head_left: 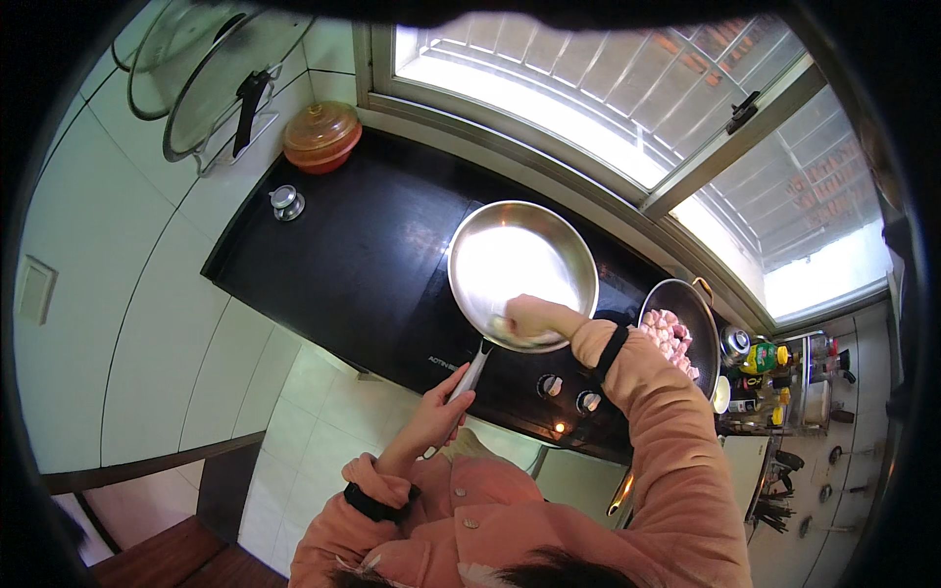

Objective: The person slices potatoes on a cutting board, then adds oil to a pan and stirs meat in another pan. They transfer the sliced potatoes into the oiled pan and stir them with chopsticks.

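A shiny steel frying pan (524, 250) sits on the black stove, its handle pointing toward me. My left hand (443, 410) is wrapped around that grey handle. Over the near side of the pan, my right hand (532, 320) is closed and turned downward, low against the inner surface. A small pale yellowish piece shows at its fingertips, too blurred to name. To the right, a dark wok (708, 333) holds several chunks of raw pinkish meat (668, 339); my right forearm passes close to its near side.
Two control knobs (551, 385) sit on the stove's front edge. An orange lidded pot (321, 137) and a small metal-topped jar (286, 203) stand at the left. Glass lids (221, 88) hang on the left wall. Seasoning bottles (761, 359) crowd the right, beneath the window.
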A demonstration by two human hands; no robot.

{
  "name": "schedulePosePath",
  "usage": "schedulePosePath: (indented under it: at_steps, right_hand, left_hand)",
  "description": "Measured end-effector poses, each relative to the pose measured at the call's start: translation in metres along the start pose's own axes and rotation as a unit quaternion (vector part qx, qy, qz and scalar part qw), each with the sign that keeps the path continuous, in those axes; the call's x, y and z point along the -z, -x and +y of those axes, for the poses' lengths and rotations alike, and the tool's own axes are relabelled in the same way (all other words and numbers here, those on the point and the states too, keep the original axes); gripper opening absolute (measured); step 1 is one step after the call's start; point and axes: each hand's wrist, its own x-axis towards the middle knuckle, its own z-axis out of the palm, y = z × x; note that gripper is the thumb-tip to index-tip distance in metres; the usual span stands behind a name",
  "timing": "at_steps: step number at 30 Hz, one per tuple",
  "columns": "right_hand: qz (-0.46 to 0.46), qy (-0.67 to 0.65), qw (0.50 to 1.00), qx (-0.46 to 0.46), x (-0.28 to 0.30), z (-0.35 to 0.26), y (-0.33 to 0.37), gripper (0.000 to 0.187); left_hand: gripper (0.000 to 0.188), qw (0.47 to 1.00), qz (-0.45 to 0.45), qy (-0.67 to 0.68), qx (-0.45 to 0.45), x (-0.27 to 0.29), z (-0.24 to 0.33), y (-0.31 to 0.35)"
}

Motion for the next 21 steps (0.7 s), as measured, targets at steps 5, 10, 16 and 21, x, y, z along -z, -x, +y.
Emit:
schedulePosePath:
  at_steps: [5, 10, 16, 21]
  right_hand:
    - [0.143, -0.086, 0.984, -0.055, -0.004, -0.003, -0.011, 0.013]
    - [0.044, -0.025, 0.996, -0.073, -0.011, 0.004, 0.007, 0.011]
    - [0.175, -0.013, 0.98, -0.089, -0.008, 0.007, -0.009, 0.012]
    - [0.093, 0.003, 0.995, -0.039, -0.007, -0.001, -0.009, 0.008]
  left_hand:
    - [0.057, 1.0, 0.013, 0.004, -0.002, -0.001, -0.002, -0.001]
    - [0.056, 1.0, 0.009, 0.018, -0.008, 0.0, -0.005, -0.003]
    - [0.056, 1.0, 0.007, 0.016, 0.007, 0.0, -0.003, -0.002]
    - [0.056, 1.0, -0.004, 0.018, -0.001, 0.001, 0.001, -0.001]
